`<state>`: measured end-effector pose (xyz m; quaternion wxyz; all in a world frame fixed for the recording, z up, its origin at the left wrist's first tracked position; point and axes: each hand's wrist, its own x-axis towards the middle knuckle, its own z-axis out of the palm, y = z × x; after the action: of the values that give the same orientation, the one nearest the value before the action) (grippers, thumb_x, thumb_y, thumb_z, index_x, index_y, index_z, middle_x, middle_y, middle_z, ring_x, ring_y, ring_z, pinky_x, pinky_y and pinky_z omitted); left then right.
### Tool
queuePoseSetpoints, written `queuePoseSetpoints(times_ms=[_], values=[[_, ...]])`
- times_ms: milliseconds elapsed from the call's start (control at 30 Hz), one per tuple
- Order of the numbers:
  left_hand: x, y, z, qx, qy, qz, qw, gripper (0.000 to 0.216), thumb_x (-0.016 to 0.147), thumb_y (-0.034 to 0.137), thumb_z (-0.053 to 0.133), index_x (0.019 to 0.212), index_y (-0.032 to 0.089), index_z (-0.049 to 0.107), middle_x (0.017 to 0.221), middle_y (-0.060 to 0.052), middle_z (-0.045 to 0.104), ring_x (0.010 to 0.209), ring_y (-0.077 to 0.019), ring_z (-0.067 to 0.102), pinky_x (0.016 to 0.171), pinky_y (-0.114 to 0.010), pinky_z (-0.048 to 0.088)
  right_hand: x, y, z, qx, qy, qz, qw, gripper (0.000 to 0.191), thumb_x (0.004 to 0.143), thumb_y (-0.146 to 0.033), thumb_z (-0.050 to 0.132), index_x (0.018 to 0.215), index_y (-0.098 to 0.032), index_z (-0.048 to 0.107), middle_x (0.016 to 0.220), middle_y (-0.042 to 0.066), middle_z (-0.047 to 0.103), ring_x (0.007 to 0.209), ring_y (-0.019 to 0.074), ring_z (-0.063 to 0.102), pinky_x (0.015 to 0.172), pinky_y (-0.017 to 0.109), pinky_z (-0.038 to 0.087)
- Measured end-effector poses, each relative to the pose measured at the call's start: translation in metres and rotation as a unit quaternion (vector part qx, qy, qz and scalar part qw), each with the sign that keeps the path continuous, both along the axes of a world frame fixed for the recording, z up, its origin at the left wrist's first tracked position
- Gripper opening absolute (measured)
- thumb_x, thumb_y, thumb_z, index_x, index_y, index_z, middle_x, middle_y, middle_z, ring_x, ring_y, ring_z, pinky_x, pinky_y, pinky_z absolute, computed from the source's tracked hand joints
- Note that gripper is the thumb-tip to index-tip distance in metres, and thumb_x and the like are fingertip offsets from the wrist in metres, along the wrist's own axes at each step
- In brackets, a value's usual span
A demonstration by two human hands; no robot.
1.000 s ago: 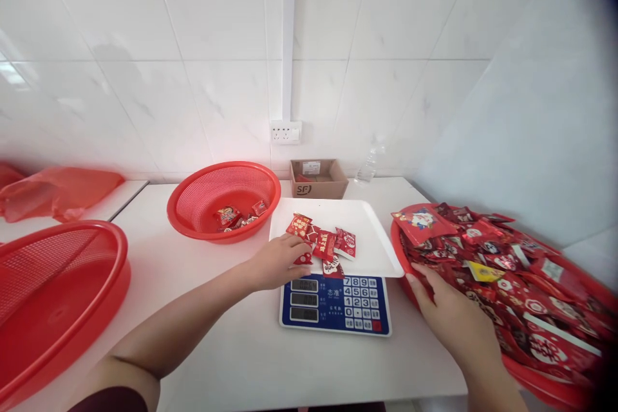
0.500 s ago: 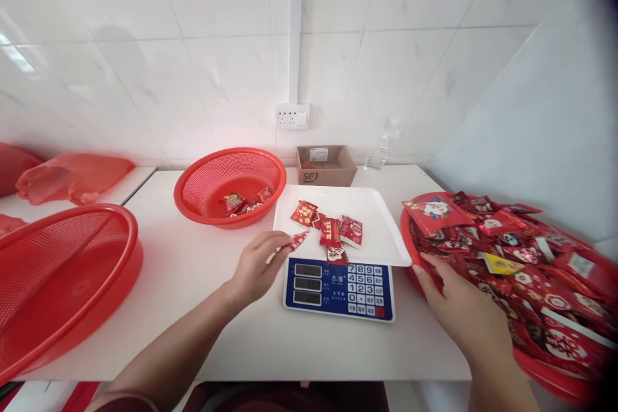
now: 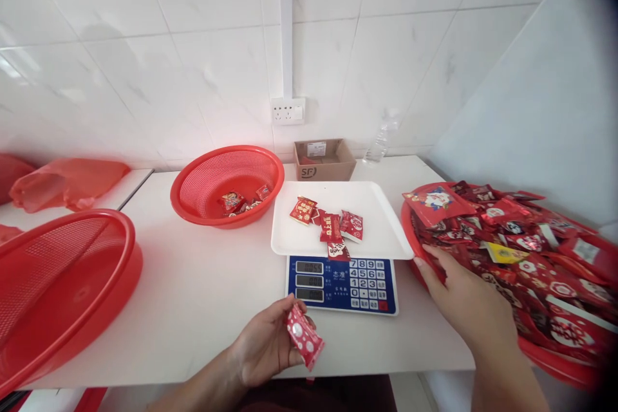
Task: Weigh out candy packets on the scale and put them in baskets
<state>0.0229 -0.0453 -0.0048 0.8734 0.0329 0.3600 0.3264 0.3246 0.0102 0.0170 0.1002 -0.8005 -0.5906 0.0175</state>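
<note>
My left hand [image 3: 268, 342] holds a small red wrapped packet with white spots [image 3: 305, 337], palm turned up, at the front of the table below the scale [image 3: 328, 286]. On the scale's white tray [image 3: 386, 225] lie several red snack packets [image 3: 330, 228], grouped left of its middle. The scale's top display appears to read 0.055. My right hand [image 3: 466, 299] is closed around the near left rim of a red basket [image 3: 543, 360] heaped with red packets [image 3: 535, 277]; its fingertips are partly hidden inside the rim.
Behind the tray's left corner stands a red mesh basket [image 3: 203, 170] with several packets. A larger red basket [image 3: 128, 264] is at the left. Along the wall are a cardboard box [image 3: 328, 172], a clear plastic bottle [image 3: 379, 141] and red plastic bags [image 3: 72, 181].
My left hand has drawn back from the tray's left edge toward the table front, carrying the spotted packet and turning palm up. My right hand stays at the basket rim.
</note>
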Motion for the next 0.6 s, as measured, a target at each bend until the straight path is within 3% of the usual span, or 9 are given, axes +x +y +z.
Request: queuePoseSetpoints(times_ms=[100,167,300,367,467,533,600], values=[[0.007,0.002,0.004,0.093,0.029,-0.037,0.995,0.029,0.072,0.025,0.071,0.095,0.019,0.054,0.081,0.000,0.061,0.074,-0.0155,0.063,0.072,-0.034,0.050,0.002,0.002,-0.002,0.008,0.013,0.000,1.000,0.054,0.087,-0.054,0.030,0.120,-0.023,0.058,0.102,0.012,0.071,0.083,0.0333,0.067,0.061,0.045,0.051],[0.012,0.005,0.008,0.171,0.072,-0.049,0.981,0.037,0.067,0.017,0.075,0.098,0.020,0.054,0.083,0.001,0.061,0.073,-0.0131,0.061,0.072,-0.032,0.049,0.005,0.002,-0.003,0.033,0.030,0.009,0.999,0.053,0.085,-0.054,0.032,0.117,-0.023,0.060,0.106,0.013,0.069,0.089,0.0342,0.066,0.064,0.046,0.052],[0.019,0.011,0.012,0.331,0.171,-0.076,0.925,0.039,0.070,0.025,0.074,0.102,0.021,0.053,0.080,0.001,0.060,0.070,-0.0126,0.060,0.066,-0.028,0.048,0.003,-0.007,0.000,0.134,0.149,0.061,0.978,0.049,0.081,-0.056,0.041,0.107,-0.022,0.065,0.115,0.011,0.066,0.103,0.0308,0.061,0.083,0.046,0.051],[0.021,0.012,0.014,0.434,0.267,-0.087,0.856,0.031,0.075,0.025,0.069,0.102,0.020,0.055,0.087,-0.002,0.064,0.077,-0.0148,0.061,0.071,-0.030,0.048,-0.012,-0.019,0.003,0.103,0.258,0.122,0.953,0.049,0.080,-0.056,0.045,0.112,-0.023,0.063,0.116,0.010,0.066,0.102,0.0265,0.063,0.086,0.041,0.051],[0.025,0.010,0.017,0.585,0.381,-0.080,0.712,0.019,0.082,0.023,0.061,0.101,0.020,0.058,0.099,-0.006,0.066,0.090,-0.0174,0.062,0.081,-0.030,0.048,-0.052,-0.038,0.005,-0.042,0.392,0.266,0.880,0.062,0.080,-0.053,0.051,0.134,-0.023,0.046,0.129,0.012,0.057,0.109,0.0242,0.060,0.089,0.038,0.051],[0.028,0.007,0.017,0.681,0.383,-0.063,0.621,0.021,0.083,0.018,0.058,0.104,0.021,0.058,0.103,-0.008,0.065,0.095,-0.0177,0.062,0.084,-0.028,0.049,-0.081,-0.047,0.003,-0.095,0.420,0.336,0.838,0.071,0.078,-0.052,0.056,0.139,-0.022,0.040,0.137,0.012,0.050,0.120,0.0256,0.052,0.097,0.041,0.045],[0.028,0.006,0.016,0.757,0.376,-0.044,0.533,0.030,0.083,0.013,0.054,0.112,0.022,0.055,0.107,-0.009,0.063,0.099,-0.0165,0.061,0.085,-0.025,0.050,-0.100,-0.051,0.002,-0.100,0.430,0.352,0.826,0.063,0.081,-0.051,0.052,0.137,-0.022,0.044,0.138,0.011,0.048,0.125,0.0245,0.046,0.102,0.040,0.040]])
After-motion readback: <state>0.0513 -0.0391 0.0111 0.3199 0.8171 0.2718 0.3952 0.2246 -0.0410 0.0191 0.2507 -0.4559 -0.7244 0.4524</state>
